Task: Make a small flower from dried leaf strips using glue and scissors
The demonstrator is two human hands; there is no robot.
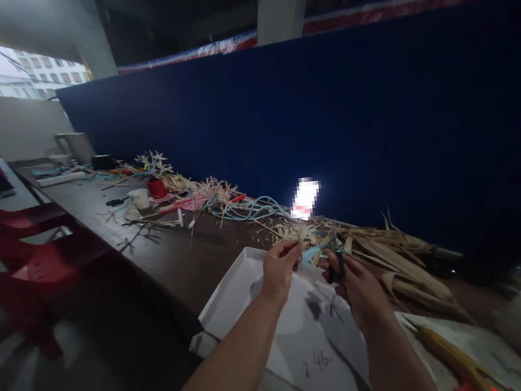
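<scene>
My left hand point(280, 270) is closed in a pinch on a small, thin pale strip point(300, 244), too blurred to make out fully. My right hand point(359, 287), just beside it, grips black-handled scissors point(337, 264) with the blades pointing up and away. Both hands are above a shallow white box lid point(293, 340) that carries red handwritten figures. Past my fingers lie pale scraps and shavings point(286, 230). Long dried husk-like leaves point(400, 262) are heaped to the right.
A yellow hot glue gun point(458, 358) lies at the lower right. A bright, pixelated screen point(305, 197) stands behind the scraps. Along the dark table point(169, 253) are pale blue tubing point(238, 211), a white cup point(139, 198) and other scissors point(116, 202). Red plastic chairs point(41, 266) stand left; a blue partition point(216, 120) runs behind.
</scene>
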